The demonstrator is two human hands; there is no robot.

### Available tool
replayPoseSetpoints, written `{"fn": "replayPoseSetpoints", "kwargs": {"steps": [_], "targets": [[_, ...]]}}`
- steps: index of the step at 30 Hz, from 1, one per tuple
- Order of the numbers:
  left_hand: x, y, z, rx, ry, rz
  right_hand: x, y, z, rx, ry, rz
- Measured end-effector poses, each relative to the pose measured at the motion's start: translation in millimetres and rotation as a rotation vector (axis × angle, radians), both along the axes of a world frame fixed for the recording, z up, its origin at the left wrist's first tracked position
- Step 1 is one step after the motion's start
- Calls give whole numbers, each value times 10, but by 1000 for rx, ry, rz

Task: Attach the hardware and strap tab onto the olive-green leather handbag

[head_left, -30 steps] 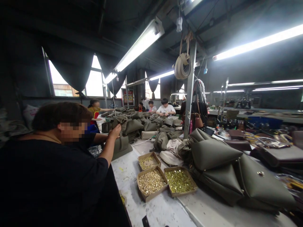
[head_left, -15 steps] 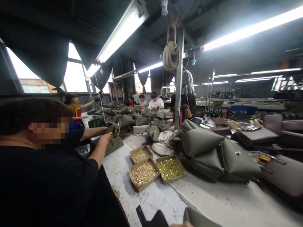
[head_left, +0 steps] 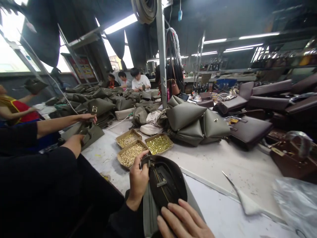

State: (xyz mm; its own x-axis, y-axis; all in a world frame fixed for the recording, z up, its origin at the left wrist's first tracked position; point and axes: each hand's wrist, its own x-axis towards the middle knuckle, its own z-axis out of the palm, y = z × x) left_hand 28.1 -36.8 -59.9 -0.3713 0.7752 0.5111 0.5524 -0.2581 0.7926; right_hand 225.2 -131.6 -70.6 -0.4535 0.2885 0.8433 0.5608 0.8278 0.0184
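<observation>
An olive-grey handbag is right in front of me, its mouth gaping toward me. Inside, a dark lining with a brass zip and a small metal-coloured tab shows. My left hand pinches the bag's far left rim near a short strap end, thumb and fingers closed on it. At the near side of the mouth, my right hand lies with fingers stretched and spread against the rim; its palm is partly cut off by the frame's bottom edge. Just beyond my left hand sit cardboard trays of small gold-coloured metal pieces and yellowish ones.
At left a co-worker's hands hold another olive bag. A heap of olive bags lies beyond the trays beside a metal post. A pointed white-handled tool, clear plastic and brown bags are at right.
My view has tilted down and swung right. The handbag, barely showing at the bottom edge before, is now raised into view with both my hands on it.
</observation>
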Motion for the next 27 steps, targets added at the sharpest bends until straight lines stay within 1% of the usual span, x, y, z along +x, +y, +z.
{"fn": "replayPoseSetpoints", "kwargs": {"steps": [1,3,5,8,10,13,15,17,18,19,20,23,24,25,27], "targets": [[-11,15,-5,-9,18,-8,-10,0,-44,2,-48,-14],[-43,44,11,-31,59,-40,36,32,-43,-11,-103,-46],[-99,73,58,-73,97,-94,156,106,49,-36,-140,-77],[-228,99,152,-174,148,-186,440,294,216,-103,-208,-130],[-313,90,205,-234,172,-238,666,453,265,-146,-225,-213],[-380,32,257,-267,229,-314,951,683,209,-213,-240,-420],[-379,-35,289,-264,301,-373,1052,796,126,-278,-243,-548],[-362,-124,332,-260,382,-448,1080,864,56,-353,-215,-603],[-353,-175,360,-270,416,-502,1077,883,34,-398,-185,-596],[-346,-229,391,-284,437,-564,1068,893,25,-454,-145,-558],[-338,-285,423,-308,445,-636,1058,897,26,-516,-91,-494],[-293,-447,504,-386,420,-835,1035,879,77,-714,102,-232],[-265,-494,522,-404,418,-871,1027,865,98,-775,152,-160],[-231,-537,537,-415,431,-887,1016,849,117,-830,190,-117],[-157,-604,558,-419,489,-877,985,814,136,-897,242,-116]]}}
